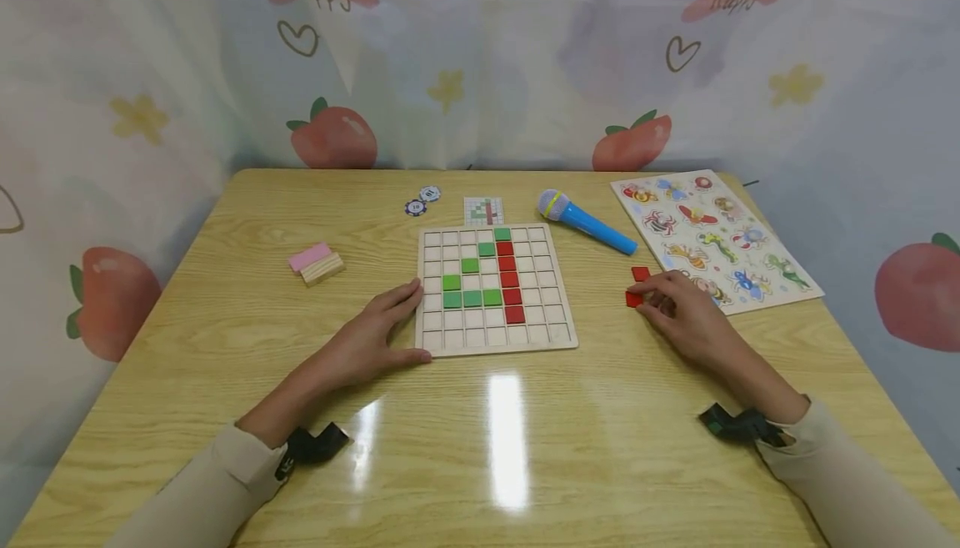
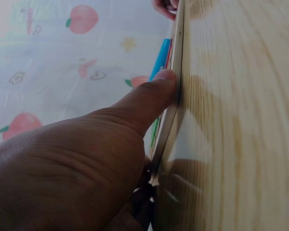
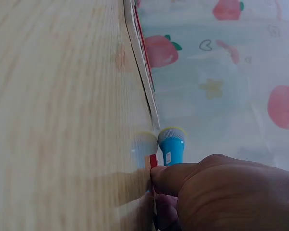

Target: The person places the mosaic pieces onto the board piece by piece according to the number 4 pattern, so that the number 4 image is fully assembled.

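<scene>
A wooden grid board (image 1: 495, 339) lies at the table's middle, carrying a column of red tiles (image 1: 510, 279) and several green tiles (image 1: 471, 298). My left hand (image 1: 401, 323) lies flat against the board's near-left corner, fingers straight along the left edge and thumb (image 2: 149, 98) pressed on the board's rim (image 2: 176, 82). My right hand (image 1: 651, 302) sits right of the board, its curled fingers pinching a loose red tile (image 1: 633, 299) on the table; the red tile (image 3: 153, 161) shows at my fingertip. A second red tile (image 1: 640, 274) lies just beyond.
A blue toy microphone (image 1: 587, 222) lies behind the board's right corner. An insect peg puzzle (image 1: 712, 235) is at the far right. A small pattern card (image 1: 483, 210), two poker chips (image 1: 422, 199) and pink and wooden blocks (image 1: 317, 263) lie further left.
</scene>
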{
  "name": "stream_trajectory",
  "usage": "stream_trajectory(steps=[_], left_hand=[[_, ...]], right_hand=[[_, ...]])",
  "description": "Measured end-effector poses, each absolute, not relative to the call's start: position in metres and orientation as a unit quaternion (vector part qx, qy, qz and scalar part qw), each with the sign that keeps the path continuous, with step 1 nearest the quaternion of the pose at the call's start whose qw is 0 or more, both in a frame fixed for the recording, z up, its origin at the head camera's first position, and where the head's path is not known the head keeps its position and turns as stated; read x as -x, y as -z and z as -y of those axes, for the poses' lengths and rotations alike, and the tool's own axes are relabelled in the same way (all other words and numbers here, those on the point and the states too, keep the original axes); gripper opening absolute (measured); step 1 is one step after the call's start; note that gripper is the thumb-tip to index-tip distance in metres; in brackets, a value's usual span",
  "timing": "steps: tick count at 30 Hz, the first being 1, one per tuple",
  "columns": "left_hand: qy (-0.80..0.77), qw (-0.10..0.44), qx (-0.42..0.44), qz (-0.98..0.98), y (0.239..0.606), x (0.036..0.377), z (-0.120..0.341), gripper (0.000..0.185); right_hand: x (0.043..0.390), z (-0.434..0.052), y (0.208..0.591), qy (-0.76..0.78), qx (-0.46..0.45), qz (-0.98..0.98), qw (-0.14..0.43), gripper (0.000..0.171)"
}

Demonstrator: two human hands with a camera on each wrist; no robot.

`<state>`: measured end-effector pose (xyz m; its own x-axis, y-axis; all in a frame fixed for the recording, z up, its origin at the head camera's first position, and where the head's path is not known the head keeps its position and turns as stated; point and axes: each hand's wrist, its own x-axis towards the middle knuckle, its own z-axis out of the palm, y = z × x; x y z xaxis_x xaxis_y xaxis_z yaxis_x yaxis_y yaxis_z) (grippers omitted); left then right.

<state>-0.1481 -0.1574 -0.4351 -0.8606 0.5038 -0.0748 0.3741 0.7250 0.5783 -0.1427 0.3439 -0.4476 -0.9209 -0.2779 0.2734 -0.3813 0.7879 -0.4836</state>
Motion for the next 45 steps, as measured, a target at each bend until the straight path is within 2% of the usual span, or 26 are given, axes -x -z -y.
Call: stream_trajectory(steps=[7,12,20,23,39,45], left_hand=[[-0.287,0.113,-0.238,-0.921,0.436,0.148,0.158,0.108],[-0.289,0.115,-0.237,-0.920,0.437,0.147,0.159,0.108],[-0.290,0.119,-0.232,-0.921,0.435,0.148,0.157,0.108],[-0.288,0.118,-0.234,-0.921,0.434,0.149,0.156,0.108],[-0.285,0.118,-0.235,-0.922,0.432,0.149,0.158,0.108],[-0.283,0.122,-0.231,-0.923,0.431,0.146,0.157,0.109]], right_hand=[[0.142,-0.339,0.439,-0.262,-0.169,0.947,0.081,0.025],[0.139,-0.315,0.425,-0.272,-0.223,0.933,0.073,0.025],[0.136,-0.249,0.402,-0.263,-0.326,0.908,-0.029,0.022],[0.139,-0.229,0.399,-0.250,-0.349,0.902,-0.049,0.018],[0.146,-0.188,0.407,-0.230,-0.374,0.896,-0.065,0.006],[0.142,-0.202,0.405,-0.241,-0.388,0.888,-0.049,0.012]])
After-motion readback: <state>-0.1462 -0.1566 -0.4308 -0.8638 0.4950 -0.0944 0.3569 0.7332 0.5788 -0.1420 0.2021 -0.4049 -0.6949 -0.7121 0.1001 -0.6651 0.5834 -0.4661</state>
